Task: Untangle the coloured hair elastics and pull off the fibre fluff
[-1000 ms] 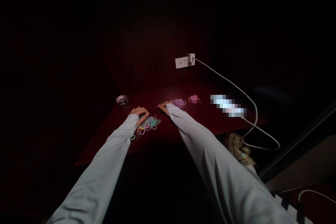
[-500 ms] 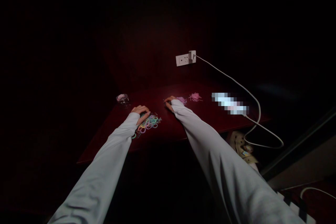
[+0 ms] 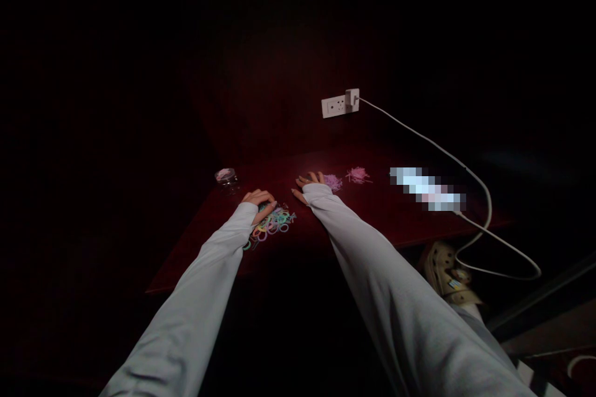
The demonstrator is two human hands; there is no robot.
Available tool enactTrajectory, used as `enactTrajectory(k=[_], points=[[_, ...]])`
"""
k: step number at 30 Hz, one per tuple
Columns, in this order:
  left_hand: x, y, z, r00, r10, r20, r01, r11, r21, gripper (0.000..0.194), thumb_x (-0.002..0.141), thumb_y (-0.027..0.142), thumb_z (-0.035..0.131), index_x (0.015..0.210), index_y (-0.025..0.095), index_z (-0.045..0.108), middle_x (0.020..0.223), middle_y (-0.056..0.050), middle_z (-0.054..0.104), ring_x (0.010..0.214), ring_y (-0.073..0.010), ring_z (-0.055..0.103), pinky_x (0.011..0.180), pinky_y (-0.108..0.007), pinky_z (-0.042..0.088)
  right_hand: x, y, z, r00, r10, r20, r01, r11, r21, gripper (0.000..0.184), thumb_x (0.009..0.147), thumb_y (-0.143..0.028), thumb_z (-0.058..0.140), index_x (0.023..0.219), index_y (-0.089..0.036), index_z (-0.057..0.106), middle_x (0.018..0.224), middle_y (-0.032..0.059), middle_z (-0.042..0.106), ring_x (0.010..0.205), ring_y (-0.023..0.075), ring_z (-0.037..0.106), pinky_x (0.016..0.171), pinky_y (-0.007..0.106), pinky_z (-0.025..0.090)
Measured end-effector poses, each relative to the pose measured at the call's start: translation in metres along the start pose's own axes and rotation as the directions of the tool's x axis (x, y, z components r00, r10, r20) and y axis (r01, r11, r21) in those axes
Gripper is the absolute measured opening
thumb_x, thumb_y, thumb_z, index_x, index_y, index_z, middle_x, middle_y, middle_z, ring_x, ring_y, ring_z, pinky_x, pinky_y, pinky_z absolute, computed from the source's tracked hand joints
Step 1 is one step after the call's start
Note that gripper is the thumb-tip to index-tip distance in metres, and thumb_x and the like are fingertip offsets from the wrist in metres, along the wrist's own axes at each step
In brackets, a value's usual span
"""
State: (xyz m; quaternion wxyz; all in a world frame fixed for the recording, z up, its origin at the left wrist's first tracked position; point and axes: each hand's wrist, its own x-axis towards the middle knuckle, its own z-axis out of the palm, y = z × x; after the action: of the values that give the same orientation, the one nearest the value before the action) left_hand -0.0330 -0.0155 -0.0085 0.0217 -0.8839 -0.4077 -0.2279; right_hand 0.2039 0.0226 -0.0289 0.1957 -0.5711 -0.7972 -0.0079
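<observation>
The scene is very dark. My left hand (image 3: 259, 202) rests on a heap of small coloured rubber bands (image 3: 274, 223) on a dark red table (image 3: 372, 211); its fingers are curled over the heap, and I cannot make out whether they hold any. My right hand (image 3: 308, 185) lies on the table with its fingers stretched out and apart, just left of a small purple pile of bands (image 3: 333, 182). A pink pile (image 3: 357, 175) lies further right.
A small clear jar (image 3: 226, 177) stands at the table's back left. A blurred bright object (image 3: 427, 188) lies at the right, its white cable (image 3: 484, 198) running up to a wall socket (image 3: 339, 104). A light-coloured shoe (image 3: 447, 270) sits below the table's right edge.
My right hand went from the table's middle toward the purple pile and drew back a little, its fingers now spread. The camera view has shifted, so everything sits slightly further right.
</observation>
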Motion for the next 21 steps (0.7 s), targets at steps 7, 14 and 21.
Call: enactTrajectory(k=[7,14,21], points=[[0.000,-0.007,0.001,1.000,-0.021,0.010,0.021,1.000,0.003,0.028,0.101,0.041,0.045,0.090,0.024,0.066,0.104,-0.002,0.076,0.098,-0.0219,0.061,0.089,-0.037,0.040,-0.004,0.001,0.003,0.984,-0.142,-0.111,0.152,0.984,0.094,0.044,0.103,-0.039,0.050,0.137,-0.019,0.067,0.147,0.0081,0.064,0.147,0.0322,0.038,0.123,0.056,0.022],[0.000,-0.010,0.002,0.999,-0.042,0.013,0.042,0.999,0.001,0.029,0.102,0.039,0.046,0.090,0.025,0.068,0.103,-0.002,0.076,0.098,-0.0222,0.062,0.088,-0.036,0.041,-0.011,-0.005,0.000,0.981,-0.194,-0.028,0.196,0.971,0.134,0.045,0.103,-0.040,0.052,0.139,-0.018,0.068,0.146,0.0062,0.065,0.143,0.0307,0.041,0.121,0.047,0.029],[0.000,-0.016,0.005,0.999,-0.040,0.001,0.040,0.999,-0.017,0.029,0.101,0.042,0.046,0.091,0.024,0.067,0.104,-0.002,0.076,0.098,-0.0225,0.061,0.088,-0.036,0.041,-0.010,-0.001,-0.004,0.991,-0.075,-0.108,0.102,0.958,0.269,0.036,0.102,-0.038,0.055,0.133,-0.028,0.072,0.145,0.0050,0.066,0.136,0.0267,0.045,0.114,0.044,0.036]])
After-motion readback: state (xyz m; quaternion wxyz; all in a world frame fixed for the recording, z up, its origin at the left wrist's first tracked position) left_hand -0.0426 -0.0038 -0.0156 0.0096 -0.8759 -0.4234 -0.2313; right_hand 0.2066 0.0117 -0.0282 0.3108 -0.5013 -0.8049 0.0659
